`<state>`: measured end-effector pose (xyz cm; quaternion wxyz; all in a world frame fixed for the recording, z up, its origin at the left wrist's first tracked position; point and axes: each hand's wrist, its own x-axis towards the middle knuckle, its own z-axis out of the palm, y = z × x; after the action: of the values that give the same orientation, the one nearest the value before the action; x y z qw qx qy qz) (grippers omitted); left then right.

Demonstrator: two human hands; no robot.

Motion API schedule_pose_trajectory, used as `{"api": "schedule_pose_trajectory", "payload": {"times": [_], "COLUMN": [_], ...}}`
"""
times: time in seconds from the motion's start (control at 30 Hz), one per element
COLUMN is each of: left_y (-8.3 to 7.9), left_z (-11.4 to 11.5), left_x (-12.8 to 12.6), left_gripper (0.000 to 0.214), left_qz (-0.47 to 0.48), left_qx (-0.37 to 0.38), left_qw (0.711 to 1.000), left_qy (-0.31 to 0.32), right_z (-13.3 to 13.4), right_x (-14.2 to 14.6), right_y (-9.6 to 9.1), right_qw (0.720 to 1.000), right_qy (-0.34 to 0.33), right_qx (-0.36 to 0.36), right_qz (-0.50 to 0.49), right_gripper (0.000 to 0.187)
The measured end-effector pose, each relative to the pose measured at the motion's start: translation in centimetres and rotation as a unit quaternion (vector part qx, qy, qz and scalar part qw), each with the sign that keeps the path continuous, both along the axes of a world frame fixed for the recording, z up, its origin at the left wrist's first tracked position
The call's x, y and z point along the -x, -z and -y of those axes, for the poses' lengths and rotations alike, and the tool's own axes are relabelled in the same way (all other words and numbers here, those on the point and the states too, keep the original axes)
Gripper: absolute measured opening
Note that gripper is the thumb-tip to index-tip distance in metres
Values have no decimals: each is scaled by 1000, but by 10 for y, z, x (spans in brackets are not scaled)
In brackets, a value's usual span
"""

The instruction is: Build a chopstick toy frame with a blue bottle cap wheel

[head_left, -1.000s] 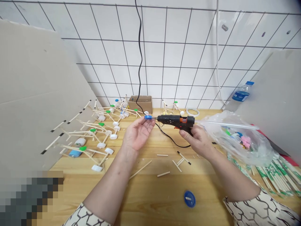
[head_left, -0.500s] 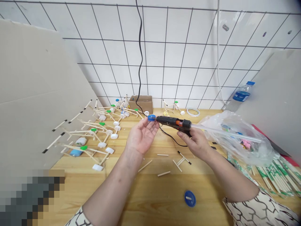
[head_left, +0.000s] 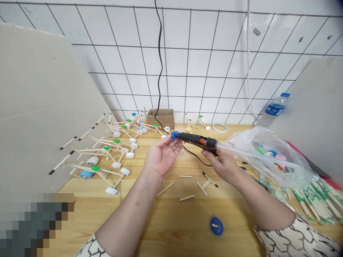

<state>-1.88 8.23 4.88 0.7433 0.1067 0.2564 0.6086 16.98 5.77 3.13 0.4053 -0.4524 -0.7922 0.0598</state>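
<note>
My left hand (head_left: 164,155), palm turned up, pinches a small blue plastic cap (head_left: 174,135) between its fingers. My right hand (head_left: 224,162) is wrapped round the handle of a black glue gun (head_left: 194,138). The gun's nozzle is at the cap, and whether it touches is hard to tell. A long clear glue stick (head_left: 257,155) sticks out of the gun's back end. Below the hands lie an H-shaped frame of sticks (head_left: 207,183), loose short sticks (head_left: 187,197) and a blue disc (head_left: 216,226) with a short piece of stick on it.
Several stick models with white wheels and green caps (head_left: 106,147) stand on the left. A cardboard box (head_left: 164,119) and a roll of tape (head_left: 220,127) are by the tiled wall. To the right are a plastic bag (head_left: 270,160), wrapped chopsticks (head_left: 311,200) and a bottle (head_left: 275,108).
The blue cap has shifted slightly to the right against the nozzle. The glue gun's back end and the glue stick have dipped a little. Both hands keep their holds.
</note>
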Motion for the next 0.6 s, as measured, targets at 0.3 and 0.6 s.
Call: {"api": "schedule_pose_trajectory", "payload": {"times": [0.3, 0.6], "left_y": [0, 1], "left_z": [2, 3], "left_x": [-3, -2], "left_gripper": [19, 18], "left_qz": [0, -7], "left_qx": [-9, -44], "left_qw": [1000, 999], "left_qy": [-17, -17], "right_z": [2, 1], "right_x": [1, 3], "right_y": [-1, 2], "right_qw": [998, 994], "right_qy": [0, 11], "right_qx": [-31, -83], "right_qz": [57, 71], "right_gripper": [12, 11]}}
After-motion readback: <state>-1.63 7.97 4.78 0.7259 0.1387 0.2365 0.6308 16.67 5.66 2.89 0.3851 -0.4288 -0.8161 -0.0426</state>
